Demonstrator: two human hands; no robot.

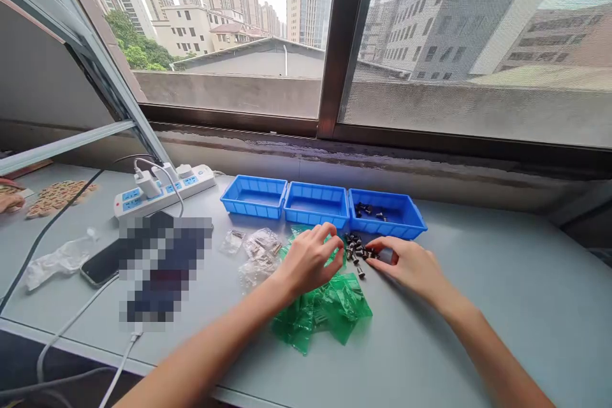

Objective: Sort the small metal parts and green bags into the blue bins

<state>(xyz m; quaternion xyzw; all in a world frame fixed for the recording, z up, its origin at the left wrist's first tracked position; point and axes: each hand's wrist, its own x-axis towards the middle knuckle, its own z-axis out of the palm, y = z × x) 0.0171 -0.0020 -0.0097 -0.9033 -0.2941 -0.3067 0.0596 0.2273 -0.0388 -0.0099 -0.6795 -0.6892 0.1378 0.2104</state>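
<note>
My right hand (412, 266) rests on the table at the right edge of a small pile of dark screws (354, 247), thumb and forefinger closed around some of them. Loosely curled, my left hand (312, 259) hovers above several green plastic bags (325, 309), its fingers apart and nothing visible in them. Behind the pile, the right blue bin (389, 227) holds a few dark screws (368, 209). Beside it stand the middle blue bin (315, 217) and the left blue bin (253, 208). Clear bags with small metal parts (261, 252) lie left of my left hand.
A power strip (191, 188) with plugged-in chargers stands left of the bins. Phones (102, 261) and white cables (79, 315) lie in front of it. Another person's hand (10, 201) is beside small tan pieces (60, 196). A metal ladder (102, 70) leans at the left.
</note>
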